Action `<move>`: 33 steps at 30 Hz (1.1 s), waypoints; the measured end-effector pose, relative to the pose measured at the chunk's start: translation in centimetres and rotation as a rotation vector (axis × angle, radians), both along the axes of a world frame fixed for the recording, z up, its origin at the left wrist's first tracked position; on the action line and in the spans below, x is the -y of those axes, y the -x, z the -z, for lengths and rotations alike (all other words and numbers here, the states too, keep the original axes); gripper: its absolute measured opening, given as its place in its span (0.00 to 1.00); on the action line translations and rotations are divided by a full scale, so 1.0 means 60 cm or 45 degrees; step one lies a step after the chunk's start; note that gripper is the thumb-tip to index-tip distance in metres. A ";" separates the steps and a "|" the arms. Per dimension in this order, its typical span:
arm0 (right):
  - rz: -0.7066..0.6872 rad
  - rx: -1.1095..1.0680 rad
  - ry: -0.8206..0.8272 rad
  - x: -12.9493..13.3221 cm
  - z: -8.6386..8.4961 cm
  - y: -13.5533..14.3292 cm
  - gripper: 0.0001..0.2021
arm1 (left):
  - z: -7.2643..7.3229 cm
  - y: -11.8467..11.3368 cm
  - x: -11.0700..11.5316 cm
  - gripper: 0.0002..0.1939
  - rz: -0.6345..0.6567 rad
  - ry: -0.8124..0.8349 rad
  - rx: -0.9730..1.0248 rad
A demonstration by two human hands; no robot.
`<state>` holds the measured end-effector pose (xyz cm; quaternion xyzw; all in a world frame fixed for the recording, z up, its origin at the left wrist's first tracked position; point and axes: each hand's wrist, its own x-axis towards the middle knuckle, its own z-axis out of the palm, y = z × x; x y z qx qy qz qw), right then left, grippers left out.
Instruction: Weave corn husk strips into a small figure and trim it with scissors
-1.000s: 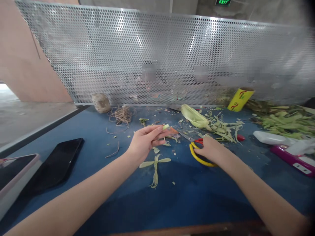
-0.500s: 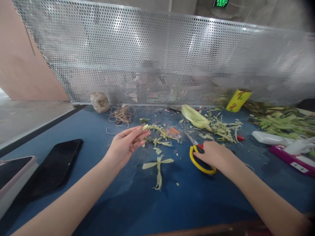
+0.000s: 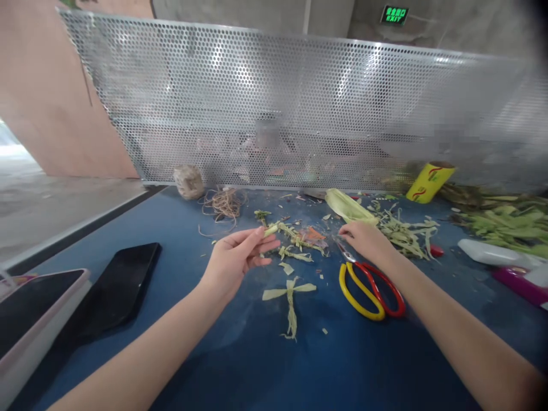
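Note:
My left hand (image 3: pixel 237 260) pinches a short rolled strip of pale green corn husk (image 3: pixel 270 230) between thumb and forefinger, the other fingers loosely bent. My right hand (image 3: pixel 363 241) is over the table just beyond the scissors (image 3: pixel 371 291), its fingers drawn together; what they hold, if anything, is hidden. The scissors lie on the table under the right wrist, with one yellow and one red handle. Below my hands lies a cross-shaped husk figure (image 3: pixel 291 294). A large husk leaf (image 3: pixel 349 205) and a heap of shredded husk (image 3: pixel 405 228) lie behind my right hand.
Two phones, one black (image 3: pixel 122 285) and one in a pale case (image 3: pixel 38 308), lie at left. Twine (image 3: pixel 225 204), a wrapped lump (image 3: pixel 188 181) and a yellow roll (image 3: pixel 430 181) stand along a perforated metal screen (image 3: pixel 192 85). A purple-and-white tool (image 3: pixel 520 282) lies at right.
My right hand has let go of the scissors, which now lie on the table, and has moved forward past their handles. The left hand still holds the husk strip. The view has shifted slightly.

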<state>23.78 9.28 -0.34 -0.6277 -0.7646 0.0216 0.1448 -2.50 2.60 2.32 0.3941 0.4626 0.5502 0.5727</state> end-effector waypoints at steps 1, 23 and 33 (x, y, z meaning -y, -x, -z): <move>-0.018 -0.049 -0.034 0.010 -0.006 0.013 0.10 | 0.001 -0.002 0.002 0.05 0.024 -0.003 0.000; -0.390 -1.213 0.107 0.124 -0.030 0.149 0.09 | 0.018 -0.017 0.011 0.06 0.409 0.028 0.029; -0.416 -1.277 0.166 0.124 -0.023 0.148 0.09 | 0.017 -0.017 0.012 0.07 0.415 0.041 0.019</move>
